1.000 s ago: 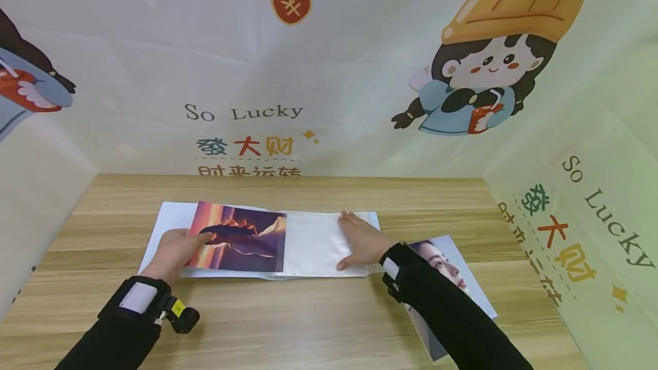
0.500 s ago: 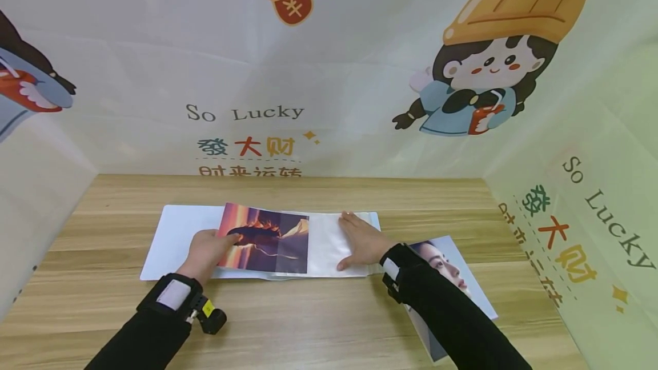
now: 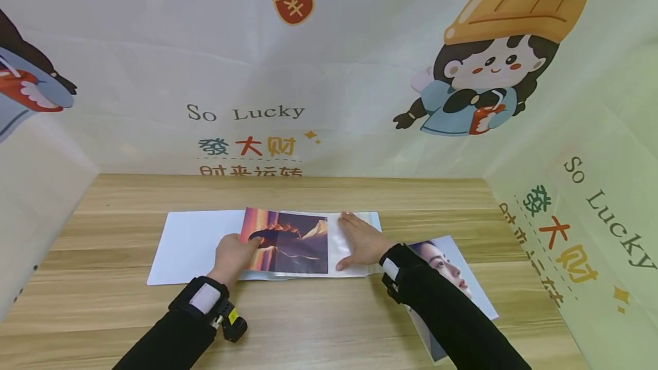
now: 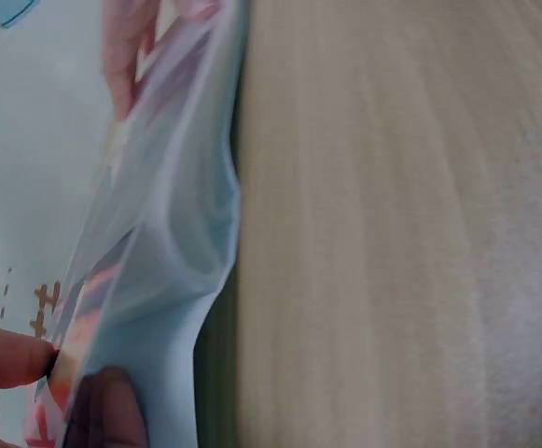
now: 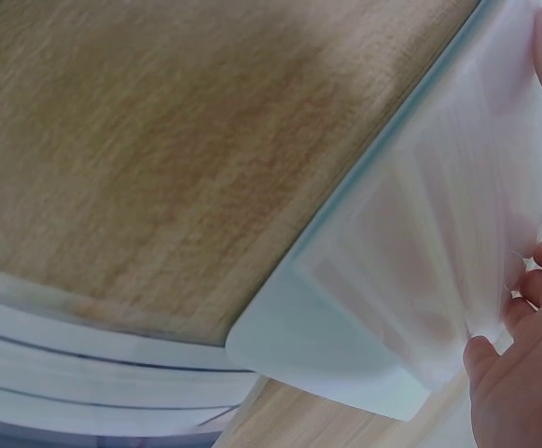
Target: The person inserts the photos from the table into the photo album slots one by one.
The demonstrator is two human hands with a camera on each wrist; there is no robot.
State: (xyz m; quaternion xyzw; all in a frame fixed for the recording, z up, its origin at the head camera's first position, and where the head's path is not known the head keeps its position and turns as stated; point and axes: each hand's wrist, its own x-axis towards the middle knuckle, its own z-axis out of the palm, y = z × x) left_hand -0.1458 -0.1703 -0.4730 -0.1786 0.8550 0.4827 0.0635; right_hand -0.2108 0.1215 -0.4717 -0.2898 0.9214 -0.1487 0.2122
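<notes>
A photo album (image 3: 190, 247) lies spread flat on the wooden table, its left side a bare white cover. My left hand (image 3: 231, 258) pinches the left edge of a purple and orange photo (image 3: 303, 247). Most of the photo lies inside a clear album sleeve (image 3: 334, 244), and its left part sticks out. In the left wrist view, the sleeve's mouth gapes around the photo (image 4: 89, 322), with my thumb and a finger at its edge. My right hand (image 3: 364, 242) rests spread on the sleeve's right end; in the right wrist view its fingertips touch the plastic.
A thick book or box with a portrait cover (image 3: 475, 287) lies at the right, partly under my right forearm. A printed cloth (image 3: 349, 73) hangs behind the table and at both sides.
My left hand has moved right, sliding the photo deeper into the sleeve. The album's left cover has shifted slightly right and toward me. My right hand has stayed in place.
</notes>
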